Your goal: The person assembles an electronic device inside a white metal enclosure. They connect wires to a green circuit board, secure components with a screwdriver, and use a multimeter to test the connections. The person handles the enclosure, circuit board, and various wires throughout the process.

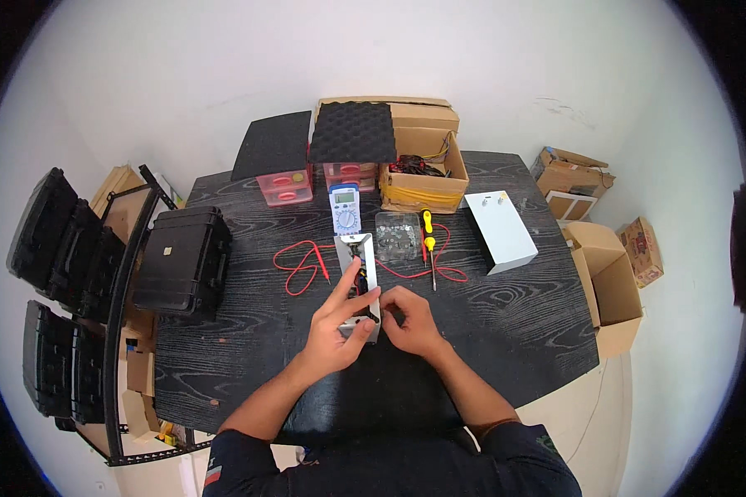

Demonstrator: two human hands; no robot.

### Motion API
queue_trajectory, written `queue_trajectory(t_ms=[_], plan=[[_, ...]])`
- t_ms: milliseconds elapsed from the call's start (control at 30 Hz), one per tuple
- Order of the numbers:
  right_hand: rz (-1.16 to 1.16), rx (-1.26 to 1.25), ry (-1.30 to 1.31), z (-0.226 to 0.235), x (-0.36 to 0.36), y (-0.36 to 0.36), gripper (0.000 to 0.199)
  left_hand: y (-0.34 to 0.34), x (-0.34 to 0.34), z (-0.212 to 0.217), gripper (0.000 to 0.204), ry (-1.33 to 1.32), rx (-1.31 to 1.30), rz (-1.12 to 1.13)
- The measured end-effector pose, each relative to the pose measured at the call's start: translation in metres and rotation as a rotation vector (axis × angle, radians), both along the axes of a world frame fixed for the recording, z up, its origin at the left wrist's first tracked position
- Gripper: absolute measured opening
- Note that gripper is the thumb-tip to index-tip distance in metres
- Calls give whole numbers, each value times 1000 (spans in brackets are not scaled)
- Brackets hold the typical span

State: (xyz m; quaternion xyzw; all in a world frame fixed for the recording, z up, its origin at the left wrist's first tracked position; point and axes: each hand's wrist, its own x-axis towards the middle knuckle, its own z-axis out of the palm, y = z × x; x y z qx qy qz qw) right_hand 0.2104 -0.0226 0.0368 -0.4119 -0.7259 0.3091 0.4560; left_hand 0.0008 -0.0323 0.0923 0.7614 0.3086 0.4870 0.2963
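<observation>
A narrow white metal housing (370,253) stands at the near middle of the table, its open side up, with dark parts and a few red and yellow wires inside. My left hand (333,335) lies across it from the left, index finger stretched along the opening, another finger reaching the right wall and the thumb near the close end. Against the right side of the housing, my right hand (410,323) has its fingers curled; what they pinch, if anything, is hidden. Just beyond lies a blue and white multimeter (346,211), with red test leads (313,248) on the table.
A clear tray of small parts (398,236) and a yellow screwdriver (430,246) lie right of the multimeter. Farther back are drawer units (286,186) and a cardboard box of cables (423,195). A white metal cover (501,228) lies right; a black case (182,261) stands left.
</observation>
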Motion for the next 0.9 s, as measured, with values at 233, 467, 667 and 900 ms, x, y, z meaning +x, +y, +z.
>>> queue_trajectory(t_ms=[233,467,667,900], plan=[[-70,-81,68,1,-7,-8,24,-1,0,0,41,-12,-17,1],[-44,32,-126,2,-1,-5,29,-1,0,1,42,-28,-46,-20],[-113,43,-1,3,-11,-11,29,0,-1,2,42,-3,3,-10],[-92,53,-65,11,-7,-12,28,-1,-1,1,42,-21,-35,-24]])
